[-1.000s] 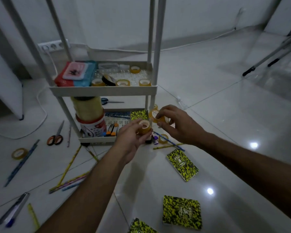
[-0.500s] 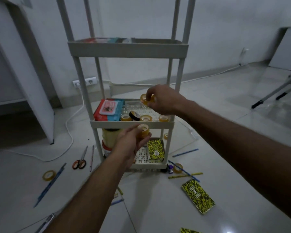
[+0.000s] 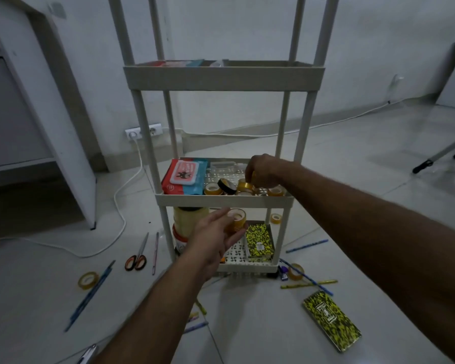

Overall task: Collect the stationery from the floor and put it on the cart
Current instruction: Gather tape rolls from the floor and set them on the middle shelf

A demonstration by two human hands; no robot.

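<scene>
Right hand lowered tape roll onto shelf | left hand unchanged

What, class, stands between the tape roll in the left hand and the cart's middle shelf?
Nothing visible. The left hand holds its tape roll just below the middle shelf's front rim, in open air. The right hand is over the shelf's right side.

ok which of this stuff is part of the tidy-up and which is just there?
Job:
- tape roll in left hand
- tape roll under right hand
- cart
- floor items: scissors, tape roll, notebook, pencils

Just there:
- wall socket
- white cable
- wipes pack
</scene>
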